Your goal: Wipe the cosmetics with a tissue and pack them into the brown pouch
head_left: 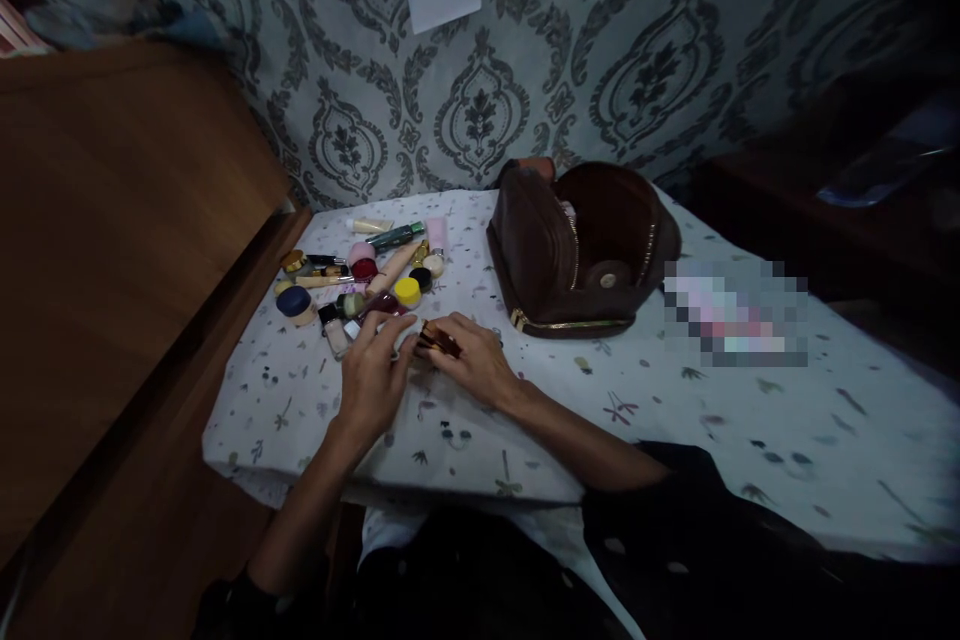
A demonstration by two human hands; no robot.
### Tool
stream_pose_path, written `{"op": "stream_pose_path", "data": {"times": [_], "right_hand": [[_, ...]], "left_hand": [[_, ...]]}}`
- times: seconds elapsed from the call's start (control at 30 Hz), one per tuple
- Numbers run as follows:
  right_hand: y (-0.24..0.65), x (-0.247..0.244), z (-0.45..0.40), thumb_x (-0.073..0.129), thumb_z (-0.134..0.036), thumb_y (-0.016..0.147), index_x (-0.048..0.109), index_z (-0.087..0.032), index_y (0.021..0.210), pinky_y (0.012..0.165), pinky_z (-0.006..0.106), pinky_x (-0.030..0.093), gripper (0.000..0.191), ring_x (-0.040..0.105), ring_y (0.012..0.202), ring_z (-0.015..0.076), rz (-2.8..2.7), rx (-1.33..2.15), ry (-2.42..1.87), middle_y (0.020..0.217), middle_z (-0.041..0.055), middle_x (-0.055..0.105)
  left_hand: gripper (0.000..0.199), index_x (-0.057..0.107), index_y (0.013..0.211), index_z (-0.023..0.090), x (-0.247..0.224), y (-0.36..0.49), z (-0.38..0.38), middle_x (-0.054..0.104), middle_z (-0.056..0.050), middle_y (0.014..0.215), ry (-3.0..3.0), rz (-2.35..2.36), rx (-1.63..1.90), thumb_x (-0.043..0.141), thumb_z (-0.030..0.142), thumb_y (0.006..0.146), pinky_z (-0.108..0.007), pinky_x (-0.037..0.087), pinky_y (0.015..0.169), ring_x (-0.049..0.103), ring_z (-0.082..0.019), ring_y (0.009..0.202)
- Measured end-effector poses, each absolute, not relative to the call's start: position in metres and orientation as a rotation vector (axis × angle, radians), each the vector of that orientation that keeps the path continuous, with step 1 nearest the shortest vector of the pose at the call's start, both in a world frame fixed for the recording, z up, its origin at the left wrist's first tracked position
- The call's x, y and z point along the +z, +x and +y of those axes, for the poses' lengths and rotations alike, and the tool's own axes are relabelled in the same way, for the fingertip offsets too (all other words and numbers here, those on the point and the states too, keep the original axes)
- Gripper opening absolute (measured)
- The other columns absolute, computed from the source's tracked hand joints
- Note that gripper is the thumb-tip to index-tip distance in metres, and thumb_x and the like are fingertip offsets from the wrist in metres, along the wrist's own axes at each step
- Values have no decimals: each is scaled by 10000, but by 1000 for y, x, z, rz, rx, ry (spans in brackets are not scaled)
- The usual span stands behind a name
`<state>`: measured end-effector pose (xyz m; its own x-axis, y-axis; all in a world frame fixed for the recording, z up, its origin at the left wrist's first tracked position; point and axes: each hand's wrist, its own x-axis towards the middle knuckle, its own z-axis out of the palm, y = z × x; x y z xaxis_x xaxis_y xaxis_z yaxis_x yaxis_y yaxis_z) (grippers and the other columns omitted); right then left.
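Observation:
My right hand (476, 360) is closed around a small, shiny amber-brown item (439, 340), just above the near side of the table. Its exact kind does not show. Close beside it, my left hand (371, 375) has its fingers curled together and its thumb near the brown item. A pale, clear-looking bit shows at the left fingertips, too blurred to name. Directly beyond the hands lie cosmetics: a jar with a yellow lid (407, 293), a bottle with a black cap (332, 332) and a jar with a dark blue lid (295, 304).
A dark brown zippered bag (585, 255) stands open on the right, against the patterned wall. More cosmetics, including a pink tube (436, 235) and a green tube (395, 237), crowd the table's back left. A wooden panel (127, 210) borders the left side. A blurred-out patch covers something at right.

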<state>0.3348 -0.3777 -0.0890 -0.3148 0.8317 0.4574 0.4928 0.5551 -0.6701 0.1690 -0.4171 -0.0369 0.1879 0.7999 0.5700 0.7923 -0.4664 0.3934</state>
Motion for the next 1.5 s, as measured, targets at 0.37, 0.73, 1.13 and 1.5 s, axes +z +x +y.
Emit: {"op": "stream_pose_path", "data": {"times": [0.37,0.73,1.13,1.5], "right_hand": [[329,-101,-373,668,-143,789,637,-203,1116,645,264,484,334,553,666,127,-1896,620,-884,919,29,586],[327,-107,-369,673,-126,786,650,-178,1169,673,269,476,386,556,678,131,-1874,793,-920,877,28,622],[328,-110,-372,614,-196,866,579,-169,1291,766,296,487,427,618,830,169,-1946,856,-843,1040,73,684],[325,-107,-370,630,-164,820,621,-148,939,706,266,442,121,559,753,159,-2043,783,-1013,861,34,624]], "left_hand": [[200,676,1057,191,-60,128,-405,654,-59,972,2151,1640,1235,558,291,931,-316,490,838,619,-204,950],[278,656,1153,197,-68,135,-412,634,-95,1038,2556,2168,912,459,299,986,-266,455,660,625,-225,935],[256,636,1149,195,-52,146,-419,642,-102,1049,2718,2203,772,447,228,980,-265,441,628,621,-245,965],[248,601,1170,182,-48,186,-426,623,-102,1040,2869,1808,762,462,190,965,-314,514,740,604,-230,953]]}}
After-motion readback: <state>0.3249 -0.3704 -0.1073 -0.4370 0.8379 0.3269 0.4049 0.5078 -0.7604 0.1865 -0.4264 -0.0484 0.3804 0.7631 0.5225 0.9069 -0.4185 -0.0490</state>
